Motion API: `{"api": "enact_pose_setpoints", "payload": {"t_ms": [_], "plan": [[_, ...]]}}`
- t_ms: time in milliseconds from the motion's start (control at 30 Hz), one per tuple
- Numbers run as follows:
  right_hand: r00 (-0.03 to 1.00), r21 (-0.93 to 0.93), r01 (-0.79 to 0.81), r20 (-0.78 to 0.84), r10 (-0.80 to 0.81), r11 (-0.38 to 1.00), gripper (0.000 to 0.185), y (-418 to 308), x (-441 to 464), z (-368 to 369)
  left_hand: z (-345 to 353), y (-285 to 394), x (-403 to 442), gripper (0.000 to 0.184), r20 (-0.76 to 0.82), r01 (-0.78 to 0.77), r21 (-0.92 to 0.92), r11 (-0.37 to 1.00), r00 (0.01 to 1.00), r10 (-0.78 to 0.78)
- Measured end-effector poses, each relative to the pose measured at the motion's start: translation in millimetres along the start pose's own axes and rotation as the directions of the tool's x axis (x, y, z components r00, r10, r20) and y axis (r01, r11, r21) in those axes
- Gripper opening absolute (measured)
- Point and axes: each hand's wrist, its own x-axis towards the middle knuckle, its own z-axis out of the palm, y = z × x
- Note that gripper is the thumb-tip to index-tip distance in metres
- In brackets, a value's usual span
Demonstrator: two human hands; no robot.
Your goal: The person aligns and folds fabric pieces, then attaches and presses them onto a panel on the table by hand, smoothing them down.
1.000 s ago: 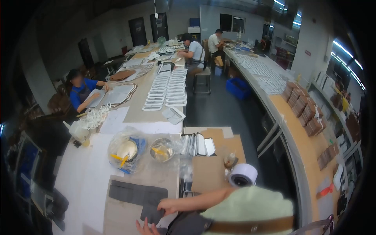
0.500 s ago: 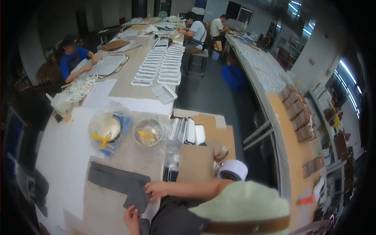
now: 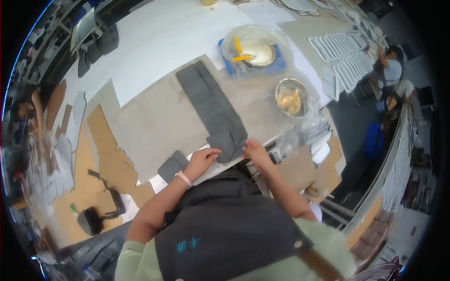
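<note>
In the head view, the dark grey pieces (image 3: 211, 103) could skew if uneven pulling drags one across another, or slip over the near edge of the table (image 3: 154, 47), close at six o'clock. Their near end lies between the hands: at three o'clock from the left hand's (image 3: 201, 160) fingertips, nine from the right hand's (image 3: 255, 152). Both hands' fingers curl; whether they pinch is unclear.

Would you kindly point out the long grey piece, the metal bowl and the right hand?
Long grey piece (image 3: 209, 100): head view, middle of its length.
Metal bowl (image 3: 291, 85): head view, inner wall near the rim.
Right hand (image 3: 254, 150): head view, middle of the hand.
</note>
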Motion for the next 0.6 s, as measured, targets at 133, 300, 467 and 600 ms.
{"api": "enact_pose_setpoints", "payload": {"t_ms": [133, 300, 467, 600], "plan": [[0.997, -0.038, 0.081, 0.016, -0.081, 0.996, 0.015, -23, 9, 4, 4, 6, 9, 0.022, -0.057, 0.025, 0.017, 1.0, 0.998, -0.024], [0.991, -0.058, 0.131, 0.035, -0.129, 0.99, 0.015, -39, 27, -6, 17, 1, 33, 0.022, -0.099, 0.023, -0.065, 0.998, 0.995, -0.03], [0.99, -0.254, 0.09, -0.083, -0.115, 0.963, 0.018, -12, 49, -21, 33, -33, 49, 0.021, -0.093, 0.12, -0.153, 0.981, 0.986, -0.135], [0.962, -0.49, 0.177, -0.098, -0.256, 0.853, 0.022, -6, 40, -18, 36, -41, 49, 0.02, -0.103, 0.157, -0.182, 0.971, 0.979, -0.177]]}}
